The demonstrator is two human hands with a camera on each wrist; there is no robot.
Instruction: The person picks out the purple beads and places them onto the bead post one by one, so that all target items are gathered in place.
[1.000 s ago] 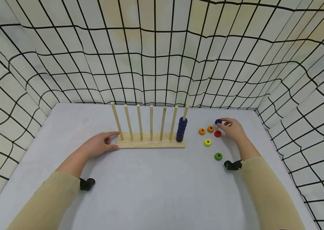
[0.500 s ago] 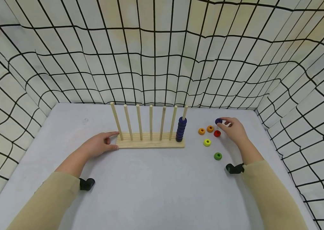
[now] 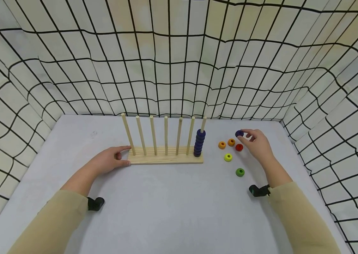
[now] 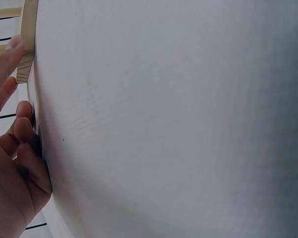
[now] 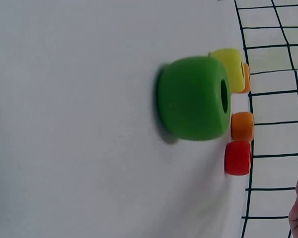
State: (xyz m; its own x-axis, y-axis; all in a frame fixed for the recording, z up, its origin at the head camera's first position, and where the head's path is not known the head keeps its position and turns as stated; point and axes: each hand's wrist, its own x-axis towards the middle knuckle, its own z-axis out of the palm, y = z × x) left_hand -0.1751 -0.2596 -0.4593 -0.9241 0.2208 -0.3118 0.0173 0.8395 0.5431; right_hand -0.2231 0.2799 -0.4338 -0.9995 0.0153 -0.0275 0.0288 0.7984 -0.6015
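In the head view my left hand (image 3: 110, 160) holds the left end of a wooden peg rack (image 3: 164, 159), thumb at the front edge and index finger at the back corner. The left wrist view shows the thumb and index finger at the end of the base (image 4: 26, 67), the other fingers curled by the table. On the rack's rightmost peg sits a stack of dark purple beads (image 3: 199, 144); the other pegs are bare. My right hand (image 3: 259, 145) pinches another dark purple bead (image 3: 239, 133) between thumb and index finger, right of the rack.
Loose beads lie near the right hand: two orange, one a red bead's neighbour (image 3: 231, 142), plus a red bead (image 3: 239, 147), a yellow bead (image 3: 228, 157) and a green bead (image 3: 240, 172). Black netting (image 3: 170, 63) over white sheeting walls the white table (image 3: 172, 208) at back and sides.
The right hand has shifted slightly left with the pinched purple bead, which now shows at a different tilt. The left hand and the rack have stayed put.
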